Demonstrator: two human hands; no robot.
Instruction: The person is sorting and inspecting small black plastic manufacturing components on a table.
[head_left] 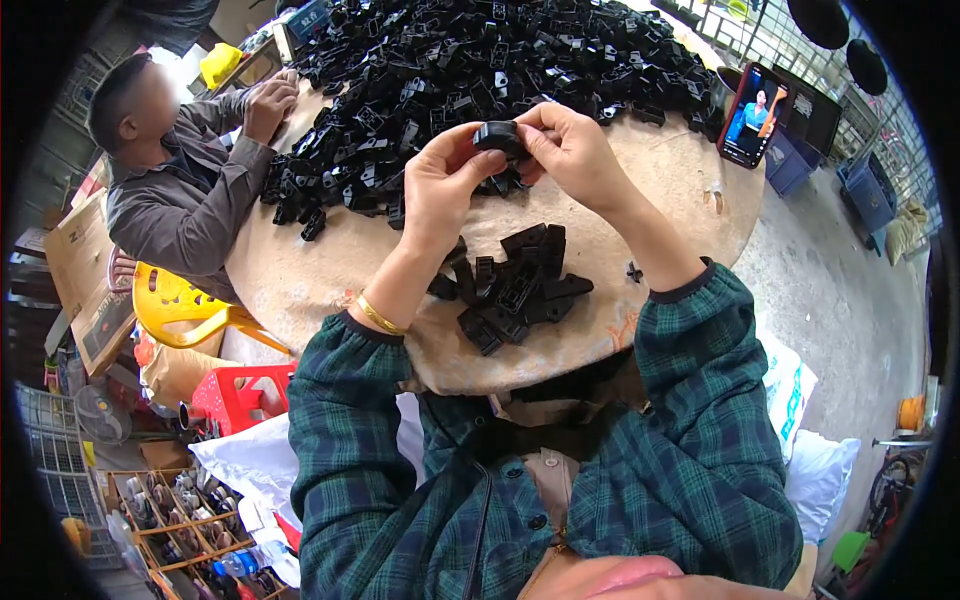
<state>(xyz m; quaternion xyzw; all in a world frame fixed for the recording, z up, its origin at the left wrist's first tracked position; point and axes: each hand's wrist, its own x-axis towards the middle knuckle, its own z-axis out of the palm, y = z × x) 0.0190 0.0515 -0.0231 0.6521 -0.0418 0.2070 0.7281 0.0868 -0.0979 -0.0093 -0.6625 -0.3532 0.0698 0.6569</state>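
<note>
Both arms raised ahead of the torso and bent at the elbow, forearms converging: left forearm [400, 272] steep and leaning slightly inward, right forearm [655, 235] on a clear diagonal, up and to the left. Left hand [440, 190] turned thumb side up, its thumb [485, 165] stretched to the right and index finger arched beyond it, the pair closed in a pinch, wrist roughly in line with the arm. Right hand [583, 155] just beside it, its thumb [541, 146] and forefinger likewise pinching, remaining fingers curled and mostly hidden.
</note>
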